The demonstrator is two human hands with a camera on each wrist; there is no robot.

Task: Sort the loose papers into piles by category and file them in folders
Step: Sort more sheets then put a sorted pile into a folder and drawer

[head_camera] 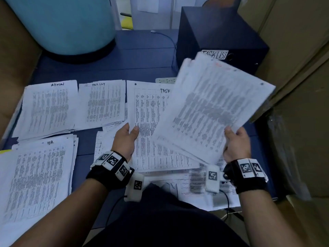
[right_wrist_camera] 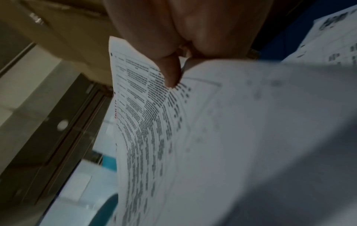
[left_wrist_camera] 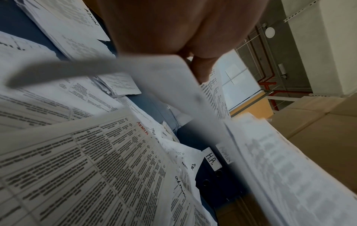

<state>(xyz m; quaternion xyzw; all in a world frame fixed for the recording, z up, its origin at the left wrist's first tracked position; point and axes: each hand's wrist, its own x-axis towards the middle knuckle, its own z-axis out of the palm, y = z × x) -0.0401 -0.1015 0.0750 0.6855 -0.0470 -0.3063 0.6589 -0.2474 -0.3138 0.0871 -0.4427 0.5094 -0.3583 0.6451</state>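
My right hand (head_camera: 231, 135) grips a thick stack of printed papers (head_camera: 211, 107) by its near corner and holds it tilted above the desk, blurred. In the right wrist view the thumb (right_wrist_camera: 171, 73) presses on the stack (right_wrist_camera: 222, 130). My left hand (head_camera: 131, 129) pinches the left edge of a table-printed sheet headed TASK (head_camera: 147, 111), which lies mid-desk partly under the raised stack. In the left wrist view that sheet (left_wrist_camera: 173, 79) curls up below the palm. Sorted piles lie at left: ADMIN (head_camera: 48, 107), TASK LIST (head_camera: 105, 102), HR (head_camera: 39, 175).
A dark blue box file labelled TASK LIST (head_camera: 215, 54) stands at the back right. Folders labelled H.R. (left_wrist_camera: 211, 159) and ADMIN (left_wrist_camera: 225, 154) show in the left wrist view. A blue barrel (head_camera: 62, 24) stands back left, with cardboard boxes (head_camera: 299, 68) along the right. More loose sheets (head_camera: 199, 186) lie near my lap.
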